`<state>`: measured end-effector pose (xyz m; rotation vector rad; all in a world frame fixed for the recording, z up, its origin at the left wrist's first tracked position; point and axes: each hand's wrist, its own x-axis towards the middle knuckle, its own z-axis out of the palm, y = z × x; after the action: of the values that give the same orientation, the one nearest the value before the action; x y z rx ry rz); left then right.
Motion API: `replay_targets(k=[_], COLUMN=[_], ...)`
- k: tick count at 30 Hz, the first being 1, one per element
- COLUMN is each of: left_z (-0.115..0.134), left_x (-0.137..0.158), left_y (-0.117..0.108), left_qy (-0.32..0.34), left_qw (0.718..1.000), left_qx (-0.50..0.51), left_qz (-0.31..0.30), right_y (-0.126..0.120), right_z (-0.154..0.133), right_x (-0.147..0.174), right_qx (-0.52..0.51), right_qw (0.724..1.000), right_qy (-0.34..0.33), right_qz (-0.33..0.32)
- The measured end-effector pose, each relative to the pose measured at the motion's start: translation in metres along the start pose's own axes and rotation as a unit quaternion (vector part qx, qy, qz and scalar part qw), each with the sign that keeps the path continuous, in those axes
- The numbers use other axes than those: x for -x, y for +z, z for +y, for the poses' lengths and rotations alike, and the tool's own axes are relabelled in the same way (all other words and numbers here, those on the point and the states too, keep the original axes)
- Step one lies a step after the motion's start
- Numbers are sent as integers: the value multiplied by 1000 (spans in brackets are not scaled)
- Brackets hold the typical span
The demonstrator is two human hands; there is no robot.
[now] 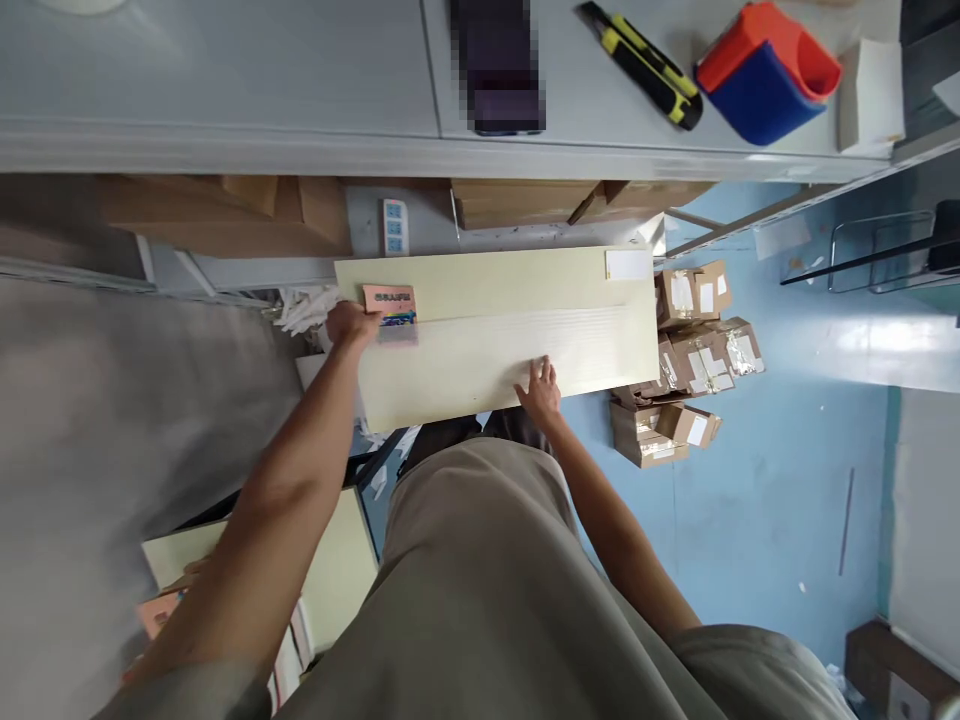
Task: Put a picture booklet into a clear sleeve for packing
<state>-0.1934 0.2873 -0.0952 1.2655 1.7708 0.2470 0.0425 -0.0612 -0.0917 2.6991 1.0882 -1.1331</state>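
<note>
A long cream-coloured board [465, 375] lies across in front of my body. On it rests a long clear plastic packet [525, 325], nearly see-through, with fine lines along its length. A pink printed card [390, 298] with a coloured picture shows at the packet's left end. My left hand [352, 325] pinches the left edge of this packet by the card; the fingertips are partly hidden. Below the packet's lower edge, my right hand [540, 393] lies on the board with its fingers apart, holding nothing. A white label [628, 264] is at the board's upper right corner.
Above is a grey tabletop [300, 80] with a yellow-and-black utility knife [645, 65] and a red-and-blue holder [769, 75]. Cardboard boxes [697, 360] stand on the blue floor at right. Underneath the tabletop sit more cartons [525, 203] and a power strip [395, 228].
</note>
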Motion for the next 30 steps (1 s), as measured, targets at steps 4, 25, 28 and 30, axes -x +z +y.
replay_targets(k=[4, 25, 28, 30], left_z=[39, 48, 44, 44], left_x=[32, 244, 240, 234], left_y=[8, 289, 311, 323], left_qy=[75, 30, 35, 46], left_qw=[984, 949, 962, 966], left_qx=[-152, 146, 91, 57], left_qz=[57, -278, -254, -246], right_y=[-20, -102, -99, -99], right_z=[21, 181, 193, 197], right_x=[-6, -50, -62, -71], right_qx=[-11, -517, -461, -431], right_qw=[998, 854, 886, 900], right_qy=[-63, -64, -55, -48], right_qz=[-30, -7, 20, 34])
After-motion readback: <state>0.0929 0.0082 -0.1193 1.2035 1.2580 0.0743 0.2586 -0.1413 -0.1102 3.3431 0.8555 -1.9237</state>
